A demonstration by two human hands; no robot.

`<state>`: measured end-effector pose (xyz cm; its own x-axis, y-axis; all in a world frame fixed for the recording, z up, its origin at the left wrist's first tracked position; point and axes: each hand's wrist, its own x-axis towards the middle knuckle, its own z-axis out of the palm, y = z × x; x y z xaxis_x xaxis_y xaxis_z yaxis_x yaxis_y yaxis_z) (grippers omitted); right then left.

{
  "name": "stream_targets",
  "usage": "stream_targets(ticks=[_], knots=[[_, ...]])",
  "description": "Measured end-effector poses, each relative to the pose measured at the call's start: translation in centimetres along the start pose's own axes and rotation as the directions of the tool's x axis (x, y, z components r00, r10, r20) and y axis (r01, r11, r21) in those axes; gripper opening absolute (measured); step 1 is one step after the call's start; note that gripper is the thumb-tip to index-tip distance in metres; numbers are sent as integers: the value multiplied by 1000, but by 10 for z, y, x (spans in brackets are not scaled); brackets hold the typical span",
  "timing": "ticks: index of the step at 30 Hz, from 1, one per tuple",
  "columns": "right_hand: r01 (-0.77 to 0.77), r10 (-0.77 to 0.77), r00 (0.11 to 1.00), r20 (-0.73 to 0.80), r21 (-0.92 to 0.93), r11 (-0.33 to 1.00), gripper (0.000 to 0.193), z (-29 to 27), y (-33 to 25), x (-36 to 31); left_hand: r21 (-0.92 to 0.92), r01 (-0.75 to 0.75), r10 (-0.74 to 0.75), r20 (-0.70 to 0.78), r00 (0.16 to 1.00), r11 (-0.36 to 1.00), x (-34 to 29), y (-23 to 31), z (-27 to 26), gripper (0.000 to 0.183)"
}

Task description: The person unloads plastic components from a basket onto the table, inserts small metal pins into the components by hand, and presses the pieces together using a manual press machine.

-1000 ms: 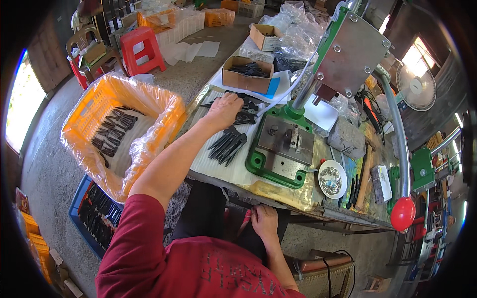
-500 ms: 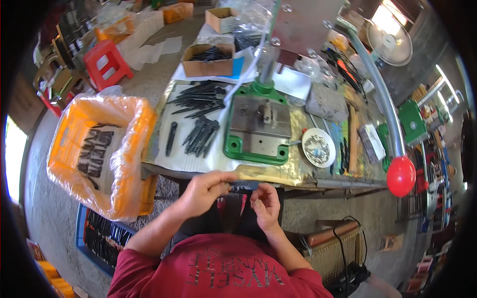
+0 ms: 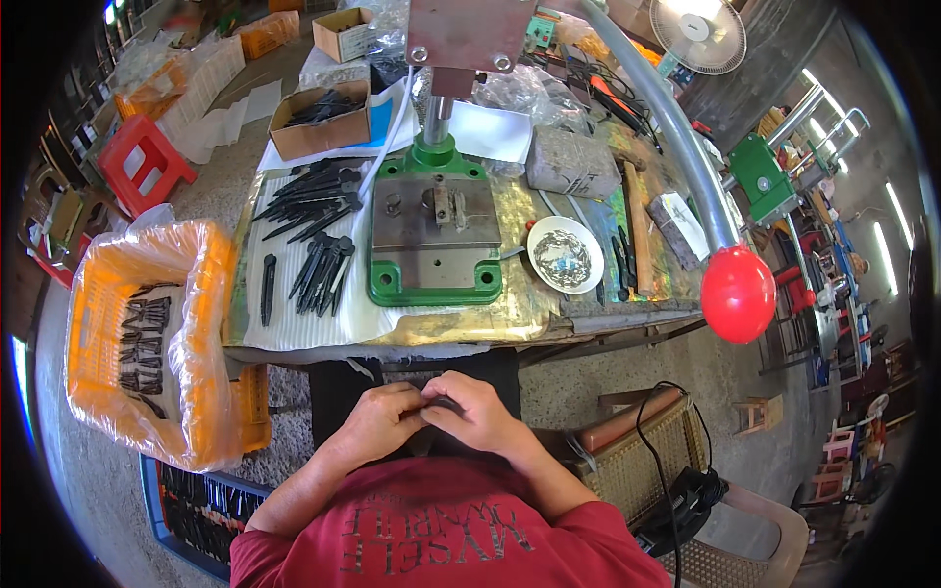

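Observation:
My left hand [image 3: 380,423] and my right hand [image 3: 472,414] meet in front of my lap, below the table's near edge. Their fingers are closed and touch. Between them sits a slim black piece [image 3: 446,403], mostly hidden by the fingers. On the table ahead, a green hand press [image 3: 436,294] has a steel plate with a small metal fixture [image 3: 449,208] on it. Left of the press, several slim black pointed pieces [image 3: 312,201] lie in piles on white sheeting, with a single black piece [image 3: 269,291] apart from them.
A plastic-lined orange crate [image 3: 201,338] holding black pieces stands at left, above a blue crate [image 3: 157,510]. The lever's red knob [image 3: 738,294] juts out at right. A white bowl of small metal parts [image 3: 566,257], a grey block [image 3: 573,162] and a cardboard box [image 3: 319,137] sit on the table.
My hands have come together and closed around the black piece, which showed between them before. They are now nearer my body. The view has shifted, so the table appears further left.

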<state>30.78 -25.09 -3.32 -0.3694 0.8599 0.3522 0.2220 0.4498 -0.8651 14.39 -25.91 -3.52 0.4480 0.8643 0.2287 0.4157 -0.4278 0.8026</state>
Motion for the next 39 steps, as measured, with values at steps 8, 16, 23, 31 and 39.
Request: stream_targets(ticks=[8, 16, 23, 31, 39], knots=[[-116, -70, 905, -420, -400, 909, 7, -122, 25, 40, -245, 272, -255, 97, 962, 931, -16, -6, -3, 13], [-65, -66, 988, -137, -771, 633, 9, -172, 73, 72, -467, 449, -381, 237, 894, 762, -35, -17, 13, 14], [-10, 16, 1000, 0, -820, 573, 8, -177, 81, 78, -433, 448, -373, 250, 894, 783, -39, -20, 14, 13], [28, 165, 982, 92, -935, 353, 9, -156, 44, 91, -470, 440, -367, 242, 898, 765, -39, -21, 21, 9], [-331, 207, 943, -261, -676, 658, 9, -187, 118, 72, -430, 490, -409, 272, 871, 759, -39, -21, 19, 12]])
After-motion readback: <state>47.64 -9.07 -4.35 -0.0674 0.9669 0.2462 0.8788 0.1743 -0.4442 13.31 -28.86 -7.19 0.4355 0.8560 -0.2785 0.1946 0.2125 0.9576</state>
